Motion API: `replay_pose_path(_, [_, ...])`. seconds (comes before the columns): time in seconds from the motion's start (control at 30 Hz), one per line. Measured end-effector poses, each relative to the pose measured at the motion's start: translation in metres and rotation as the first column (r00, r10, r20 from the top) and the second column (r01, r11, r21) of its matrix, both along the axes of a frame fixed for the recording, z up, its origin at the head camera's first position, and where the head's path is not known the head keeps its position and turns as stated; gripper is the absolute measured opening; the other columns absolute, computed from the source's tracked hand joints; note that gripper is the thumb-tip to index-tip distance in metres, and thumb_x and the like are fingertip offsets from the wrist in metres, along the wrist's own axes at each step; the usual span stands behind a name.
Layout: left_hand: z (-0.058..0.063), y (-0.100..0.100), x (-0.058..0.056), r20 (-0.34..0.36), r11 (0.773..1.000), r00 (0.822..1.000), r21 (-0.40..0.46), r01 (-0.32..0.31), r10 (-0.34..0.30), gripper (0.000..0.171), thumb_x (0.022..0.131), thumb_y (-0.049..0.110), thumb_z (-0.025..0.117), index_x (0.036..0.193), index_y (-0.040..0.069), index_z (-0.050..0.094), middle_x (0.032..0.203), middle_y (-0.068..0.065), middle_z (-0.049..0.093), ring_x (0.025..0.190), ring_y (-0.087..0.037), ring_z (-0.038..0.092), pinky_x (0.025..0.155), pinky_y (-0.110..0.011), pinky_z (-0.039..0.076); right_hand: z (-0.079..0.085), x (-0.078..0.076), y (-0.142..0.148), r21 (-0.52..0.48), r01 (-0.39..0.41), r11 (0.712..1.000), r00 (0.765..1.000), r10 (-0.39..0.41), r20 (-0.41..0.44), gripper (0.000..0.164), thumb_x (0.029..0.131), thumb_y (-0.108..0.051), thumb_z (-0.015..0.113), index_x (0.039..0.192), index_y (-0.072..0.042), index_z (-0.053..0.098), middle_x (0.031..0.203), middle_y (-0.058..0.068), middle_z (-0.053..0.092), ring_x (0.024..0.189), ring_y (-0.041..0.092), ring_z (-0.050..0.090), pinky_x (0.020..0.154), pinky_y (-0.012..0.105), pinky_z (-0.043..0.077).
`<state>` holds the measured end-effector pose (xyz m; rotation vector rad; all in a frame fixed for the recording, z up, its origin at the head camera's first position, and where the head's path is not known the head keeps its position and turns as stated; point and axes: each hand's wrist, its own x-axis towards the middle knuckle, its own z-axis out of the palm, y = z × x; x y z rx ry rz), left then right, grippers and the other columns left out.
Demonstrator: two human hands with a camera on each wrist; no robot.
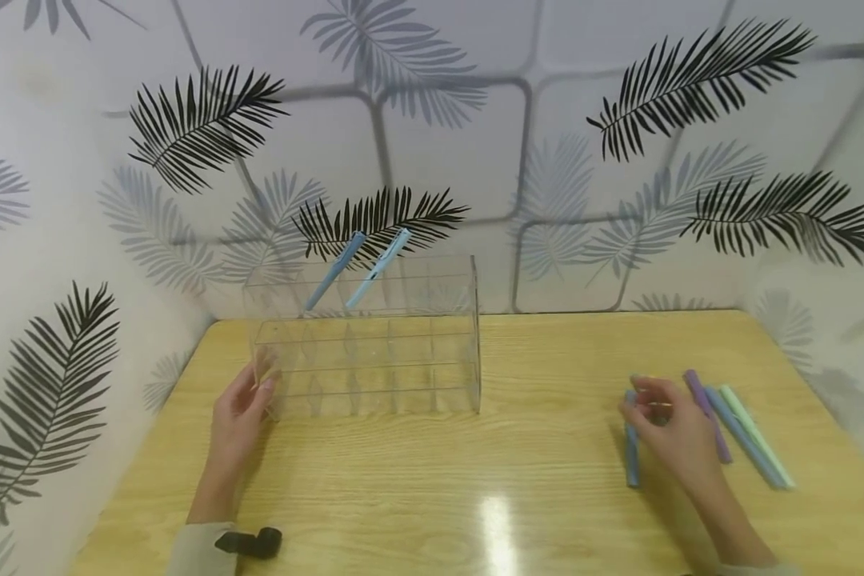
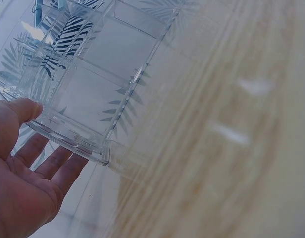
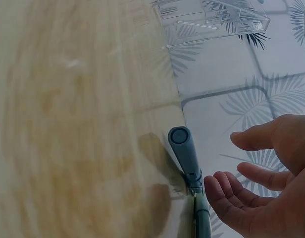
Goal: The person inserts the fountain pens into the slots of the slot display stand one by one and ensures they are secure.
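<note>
Blue pen, 4 o'clock: prob. light, stiff, slick; we'd pinch mid-barrel. R hand half-spread, empty; L hand grips rack.

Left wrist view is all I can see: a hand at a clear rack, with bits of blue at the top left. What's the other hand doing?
Observer: The right hand is beside a blue pen, its thumb and fingers apart.

Visitor: Anything else near it?

Observer: Yes, a purple pen, a second blue pen and a green pen lie just to its right.

Visitor: And those blue bits I glimpse?

Observer: They look like a darker pen and a paler pen, whose tops slant up above the rack.
</note>
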<state>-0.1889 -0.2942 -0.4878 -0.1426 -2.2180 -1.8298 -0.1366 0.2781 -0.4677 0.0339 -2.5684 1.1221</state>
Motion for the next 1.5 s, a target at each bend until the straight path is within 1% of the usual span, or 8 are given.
replay_pose_path(0.1, [-0.0007, -0.0003, 0.0017, 0.012, 1.0, 1.0, 0.0, -0.002, 0.002, 0.05, 0.109, 0.016, 0.053, 0.158, 0.015, 0.042, 0.157, -0.02, 0.044, 0.128, -0.009, 0.059, 0.096, -0.023, 0.053, -0.0035, -0.0003, 0.0021, 0.021, 0.0, 1.0, 1.0, -0.001, 0.018, 0.044, 0.093, -0.014, 0.078, 0.126, 0.007, 0.06, 0.106, 0.024, 0.069, 0.091, 0.04, 0.071, 0.066, 0.008, 0.05])
replay_pose_path(0.3, [0.0019, -0.0015, 0.0048, 0.022, 0.999, 0.999, 0.032, -0.037, 0.036, 0.049, 0.108, 0.014, 0.055, 0.155, 0.011, 0.046, 0.154, -0.015, 0.049, 0.123, -0.005, 0.061, 0.089, -0.018, 0.055, -0.0072, -0.0003, 0.005, 0.016, 0.015, 1.0, 0.996, -0.016, 0.083, 0.048, 0.093, -0.017, 0.078, 0.13, 0.007, 0.058, 0.107, 0.023, 0.068, 0.093, 0.04, 0.072, 0.064, 0.012, 0.051])
replay_pose_path(0.4, [0.003, -0.0013, 0.0034, 0.02, 0.999, 1.0, 0.045, -0.018, 0.017, 0.05, 0.108, 0.014, 0.055, 0.156, 0.011, 0.045, 0.155, -0.015, 0.049, 0.124, -0.004, 0.06, 0.093, -0.019, 0.054, -0.0078, 0.0008, 0.0068, 0.039, 0.01, 0.999, 0.994, -0.014, 0.107, 0.052, 0.092, -0.018, 0.079, 0.131, 0.008, 0.057, 0.106, 0.023, 0.069, 0.092, 0.04, 0.072, 0.066, 0.015, 0.054])
replay_pose_path(0.6, [0.0024, 0.0006, 0.0014, 0.025, 0.998, 1.0, 0.055, -0.002, 0.0, 0.05, 0.108, 0.015, 0.056, 0.156, 0.012, 0.044, 0.156, -0.015, 0.047, 0.125, -0.005, 0.06, 0.094, -0.02, 0.053, -0.0052, 0.0023, 0.0053, 0.091, -0.058, 0.994, 0.981, 0.041, 0.187, 0.059, 0.089, -0.016, 0.082, 0.133, 0.012, 0.053, 0.112, 0.029, 0.067, 0.097, 0.043, 0.071, 0.078, 0.047, 0.062])
replay_pose_path(0.7, [0.0025, 0.0009, 0.0019, 0.023, 0.999, 1.0, 0.053, -0.004, 0.003, 0.05, 0.107, 0.014, 0.056, 0.156, 0.012, 0.044, 0.156, -0.015, 0.047, 0.124, -0.004, 0.06, 0.093, -0.02, 0.053, -0.0046, 0.0015, 0.003, 0.101, -0.073, 0.992, 0.971, 0.048, 0.233, 0.06, 0.088, -0.014, 0.082, 0.134, 0.013, 0.053, 0.114, 0.03, 0.066, 0.098, 0.042, 0.07, 0.081, 0.052, 0.06])
replay_pose_path(1.17, [0.0031, 0.0005, 0.0034, 0.018, 1.0, 1.0, 0.027, -0.013, 0.012, 0.051, 0.108, 0.015, 0.056, 0.157, 0.012, 0.043, 0.156, -0.024, 0.043, 0.121, 0.0, 0.06, 0.092, -0.019, 0.054, -0.0086, -0.0005, 0.0026, 0.115, -0.055, 0.992, 0.971, 0.026, 0.236, 0.052, 0.084, -0.008, 0.082, 0.128, 0.012, 0.061, 0.104, 0.023, 0.071, 0.09, 0.036, 0.073, 0.072, 0.036, 0.061])
replay_pose_path(1.33, [0.0008, -0.0014, 0.0024, 0.002, 1.0, 1.0, 0.015, -0.006, 0.006, 0.05, 0.108, 0.014, 0.055, 0.157, 0.011, 0.043, 0.154, -0.024, 0.045, 0.122, -0.001, 0.061, 0.09, -0.019, 0.055, -0.0055, 0.0001, 0.0025, 0.04, -0.05, 0.998, 0.98, 0.041, 0.197, 0.049, 0.087, -0.005, 0.079, 0.129, 0.012, 0.061, 0.108, 0.023, 0.071, 0.099, 0.038, 0.071, 0.082, 0.035, 0.061])
replay_pose_path(1.5, [-0.0007, -0.0016, -0.0003, -0.017, 1.0, 1.0, 0.025, 0.012, -0.012, 0.05, 0.108, 0.013, 0.054, 0.156, 0.01, 0.044, 0.154, -0.023, 0.046, 0.124, -0.004, 0.061, 0.09, -0.021, 0.055, -0.0006, 0.002, 0.0024, -0.047, -0.061, 0.997, 0.983, 0.068, 0.169, 0.049, 0.091, -0.003, 0.075, 0.135, 0.01, 0.058, 0.116, 0.025, 0.068, 0.106, 0.044, 0.069, 0.081, 0.02, 0.059])
